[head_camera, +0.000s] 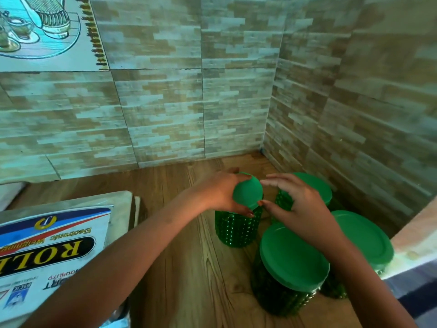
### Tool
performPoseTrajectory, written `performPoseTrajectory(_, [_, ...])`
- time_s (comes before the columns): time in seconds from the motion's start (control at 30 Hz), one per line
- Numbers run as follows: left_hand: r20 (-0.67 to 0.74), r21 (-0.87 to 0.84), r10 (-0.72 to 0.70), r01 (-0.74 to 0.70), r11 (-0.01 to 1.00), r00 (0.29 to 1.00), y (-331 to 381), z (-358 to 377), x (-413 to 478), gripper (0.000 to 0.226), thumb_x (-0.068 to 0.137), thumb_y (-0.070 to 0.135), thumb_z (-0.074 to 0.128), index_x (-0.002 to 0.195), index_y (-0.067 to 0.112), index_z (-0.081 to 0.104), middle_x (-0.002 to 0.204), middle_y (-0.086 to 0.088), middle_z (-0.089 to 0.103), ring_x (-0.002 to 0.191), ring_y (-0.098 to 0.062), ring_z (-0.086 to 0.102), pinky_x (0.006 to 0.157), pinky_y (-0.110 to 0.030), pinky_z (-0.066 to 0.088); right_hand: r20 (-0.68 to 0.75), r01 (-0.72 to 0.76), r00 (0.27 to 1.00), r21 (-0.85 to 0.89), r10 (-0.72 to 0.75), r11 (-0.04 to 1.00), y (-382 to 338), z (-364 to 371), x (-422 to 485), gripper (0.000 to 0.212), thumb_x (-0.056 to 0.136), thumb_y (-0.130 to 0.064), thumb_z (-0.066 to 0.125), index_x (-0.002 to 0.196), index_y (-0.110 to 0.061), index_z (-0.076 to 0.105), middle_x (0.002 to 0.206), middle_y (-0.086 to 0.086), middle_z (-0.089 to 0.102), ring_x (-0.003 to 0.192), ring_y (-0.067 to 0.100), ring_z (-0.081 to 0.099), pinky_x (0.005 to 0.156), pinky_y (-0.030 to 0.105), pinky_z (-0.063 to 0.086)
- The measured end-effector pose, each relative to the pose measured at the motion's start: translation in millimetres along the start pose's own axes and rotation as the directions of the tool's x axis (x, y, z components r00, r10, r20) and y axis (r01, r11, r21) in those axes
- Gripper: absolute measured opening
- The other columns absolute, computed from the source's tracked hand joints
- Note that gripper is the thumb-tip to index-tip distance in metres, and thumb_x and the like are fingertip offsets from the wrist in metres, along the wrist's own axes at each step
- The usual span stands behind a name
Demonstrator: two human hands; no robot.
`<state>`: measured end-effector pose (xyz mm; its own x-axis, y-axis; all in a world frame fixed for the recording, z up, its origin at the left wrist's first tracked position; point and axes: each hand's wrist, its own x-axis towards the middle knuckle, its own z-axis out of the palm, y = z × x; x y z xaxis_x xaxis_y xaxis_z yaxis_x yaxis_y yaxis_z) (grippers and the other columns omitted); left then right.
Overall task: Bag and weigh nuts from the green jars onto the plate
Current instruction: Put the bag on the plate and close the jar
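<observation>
A wooden countertop is seen in a corner formed by walls tiled in a stone-brick pattern; a decorative tile with cups drawn on it is set at the upper left. Four green studded jars are grouped at the right of the counter, near the corner. The far-left jar is stood upright, a little apart from the others, and its green lid is tilted on the mouth. This lid is gripped by the left hand, with the fingers curled over its far edge and the thumb pressed at its near edge. The right hand is held just beside the lid, its fingers spread and loosely bent, with nothing clasped; its thumb tip is placed at the lid's rim, though contact cannot be confirmed. The back jar, the front jar and the right jar are all closed by their lids. At the left, a weighing-scale box is laid flat, its print turned upside down.
</observation>
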<state>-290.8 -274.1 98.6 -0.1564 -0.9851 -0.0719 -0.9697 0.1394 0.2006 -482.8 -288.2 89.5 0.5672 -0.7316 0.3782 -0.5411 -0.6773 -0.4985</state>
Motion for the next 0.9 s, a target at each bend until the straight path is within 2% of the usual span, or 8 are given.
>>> performPoseTrajectory(0.23, [-0.155, -0.385, -0.197, 0.124, 0.915, 0.968, -19.3, 26.6, -21.1, 0.131, 0.055, 0.050, 0.082, 0.147, 0.029, -0.010, 0.157, 0.002, -0.008, 0.144, -0.022, 0.003, 0.115, -0.045, 0.012, 0.217, 0.044, 0.976, -0.085, -0.024, 0.995, -7.3, 3.1, 30.5, 0.052, 0.080, -0.035, 0.070, 0.129, -0.024, 0.054, 0.135, -0.006, 0.047, 0.124, 0.011, 0.044, 0.103, 0.025, 0.032])
performPoseTrajectory(0.37, [-0.061, -0.517, -0.388, 0.304, 0.800, 0.920, -18.2, 51.9, -25.6, 0.140, 0.053, 0.039, 0.085, 0.145, 0.021, -0.019, 0.156, 0.000, -0.008, 0.143, -0.026, 0.005, 0.115, -0.048, 0.016, 0.387, 0.061, 0.922, -0.176, 0.012, 0.982, -16.2, 10.9, 53.4, 0.078, 0.070, -0.046, 0.076, 0.139, -0.031, 0.041, 0.149, -0.007, 0.032, 0.135, 0.014, 0.031, 0.112, 0.036, 0.026])
performPoseTrajectory(0.43, [-0.070, -0.593, -0.413, 0.294, 0.749, 0.908, -13.9, 75.5, -22.4, 0.142, 0.046, 0.044, 0.085, 0.146, 0.024, -0.014, 0.156, 0.001, 0.003, 0.142, -0.025, 0.012, 0.114, -0.049, 0.021, 0.474, 0.077, 0.880, -0.230, 0.042, 0.970, -19.5, 16.9, 63.4, 0.091, 0.064, -0.049, 0.079, 0.142, -0.032, 0.034, 0.153, -0.006, 0.025, 0.139, 0.016, 0.025, 0.114, 0.042, 0.024])
performPoseTrajectory(0.53, [-0.189, -0.773, -0.423, 0.132, 0.621, 0.886, -6.5, 107.2, -17.2, 0.135, 0.035, 0.058, 0.083, 0.145, 0.030, 0.011, 0.144, 0.008, 0.037, 0.133, -0.013, 0.036, 0.108, -0.041, 0.036, 0.524, 0.095, 0.848, -0.292, 0.077, 0.952, -21.4, 23.6, 72.9, 0.100, 0.059, -0.051, 0.082, 0.143, -0.032, 0.031, 0.148, -0.007, 0.033, 0.133, 0.017, 0.034, 0.108, 0.042, 0.033])
performPoseTrajectory(0.6, [-0.257, -0.849, -0.439, 0.016, 0.529, 0.861, -1.6, 121.8, -14.0, 0.119, 0.041, 0.047, 0.088, 0.140, 0.027, 0.025, 0.131, 0.016, 0.049, 0.121, 0.001, 0.045, 0.103, -0.029, 0.040, 0.523, 0.095, 0.848, -0.318, 0.091, 0.943, -21.1, 25.1, 76.4, 0.099, 0.059, -0.051, 0.081, 0.142, -0.031, 0.032, 0.144, -0.007, 0.039, 0.128, 0.016, 0.039, 0.104, 0.039, 0.038])
performPoseTrajectory(0.73, [-0.335, -0.868, -0.474, -0.072, 0.491, 0.814, 1.4, 130.5, -10.4, 0.098, 0.048, 0.041, 0.088, 0.130, 0.036, 0.035, 0.120, 0.020, 0.056, 0.111, 0.010, 0.050, 0.089, -0.013, 0.042, 0.513, 0.073, 0.849, -0.345, 0.123, 0.936, -18.6, 24.5, 78.6, 0.099, 0.060, -0.055, 0.079, 0.143, -0.035, 0.029, 0.142, -0.002, 0.039, 0.127, 0.019, 0.040, 0.101, 0.040, 0.041])
performPoseTrajectory(0.83, [-0.332, -0.874, -0.475, -0.075, 0.481, 0.815, -2.2, 135.3, -8.8, 0.097, 0.048, 0.046, 0.086, 0.130, 0.035, 0.037, 0.120, 0.018, 0.058, 0.110, 0.006, 0.052, 0.091, -0.022, 0.047, 0.481, 0.031, 0.854, -0.429, 0.199, 0.903, -20.6, 24.1, 77.4, 0.103, 0.055, -0.075, 0.068, 0.143, -0.035, 0.031, 0.137, 0.004, 0.043, 0.122, 0.024, 0.044, 0.094, 0.039, 0.043])
performPoseTrajectory(0.9, [-0.337, -0.869, -0.477, -0.073, 0.489, 0.812, -2.8, 135.9, -8.4, 0.097, 0.047, 0.049, 0.085, 0.130, 0.033, 0.038, 0.120, 0.017, 0.058, 0.112, 0.003, 0.053, 0.092, -0.027, 0.049, 0.443, -0.019, 0.858, -0.479, 0.260, 0.878, -23.4, 23.4, 76.5, 0.098, 0.055, -0.086, 0.054, 0.132, -0.026, 0.048, 0.123, 0.007, 0.054, 0.107, 0.024, 0.055, 0.081, 0.035, 0.047])
